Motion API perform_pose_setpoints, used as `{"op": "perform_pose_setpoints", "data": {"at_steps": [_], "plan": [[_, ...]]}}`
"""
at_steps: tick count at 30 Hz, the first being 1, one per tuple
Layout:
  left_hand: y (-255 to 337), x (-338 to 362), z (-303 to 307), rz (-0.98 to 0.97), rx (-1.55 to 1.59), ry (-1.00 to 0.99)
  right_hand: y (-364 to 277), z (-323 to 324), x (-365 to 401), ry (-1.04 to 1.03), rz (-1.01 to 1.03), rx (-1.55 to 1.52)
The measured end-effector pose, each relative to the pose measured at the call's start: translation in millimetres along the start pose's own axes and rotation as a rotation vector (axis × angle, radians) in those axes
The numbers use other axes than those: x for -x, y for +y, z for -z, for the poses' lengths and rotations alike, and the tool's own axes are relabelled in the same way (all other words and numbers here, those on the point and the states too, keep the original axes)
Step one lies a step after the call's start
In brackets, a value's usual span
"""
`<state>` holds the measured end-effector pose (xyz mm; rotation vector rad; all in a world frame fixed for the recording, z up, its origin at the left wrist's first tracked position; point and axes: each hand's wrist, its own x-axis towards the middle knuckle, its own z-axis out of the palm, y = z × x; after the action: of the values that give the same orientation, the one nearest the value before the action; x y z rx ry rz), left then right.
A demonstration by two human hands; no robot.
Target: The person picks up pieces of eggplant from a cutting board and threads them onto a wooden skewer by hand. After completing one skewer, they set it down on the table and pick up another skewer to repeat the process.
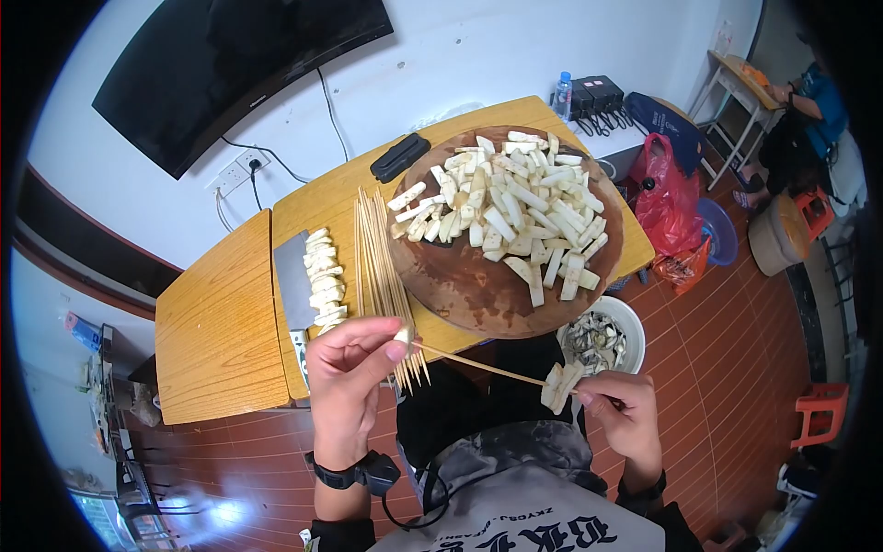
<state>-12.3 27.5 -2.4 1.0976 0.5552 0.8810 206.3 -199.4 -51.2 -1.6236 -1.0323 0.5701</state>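
1 skewer (483, 365) with pale pieces (557, 386) between 2 hands (348, 370)

Before me, the yellow wooden counter (313, 207) spans the frame's middle. On it lie my round chopping board (469, 299) right of centre, a black case (400, 158) above centre, bamboo skewers (379, 262) mid-frame, and left of them pale cut pieces (325, 276) along a cleaver (292, 276).

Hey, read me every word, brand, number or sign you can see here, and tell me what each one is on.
"ZKYCSJ": seems to be the small line on the grey shirt; the rest of that line is too distorted to read.
Large ornate letters, same shirt: folded, not surely readable.
Logo on the television: too small.
Pale lettering on the dark blue cloth item: too small.
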Motion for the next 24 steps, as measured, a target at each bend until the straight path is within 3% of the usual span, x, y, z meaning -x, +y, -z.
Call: {"op": "perform_pose_setpoints", "data": {"at_steps": [24], "plan": [[-6.2, 4.4, -4.8, 0.091, -0.015, -0.041, 10.1, 6.0, 5.5, 0.025, 0.055, 0.005]]}}
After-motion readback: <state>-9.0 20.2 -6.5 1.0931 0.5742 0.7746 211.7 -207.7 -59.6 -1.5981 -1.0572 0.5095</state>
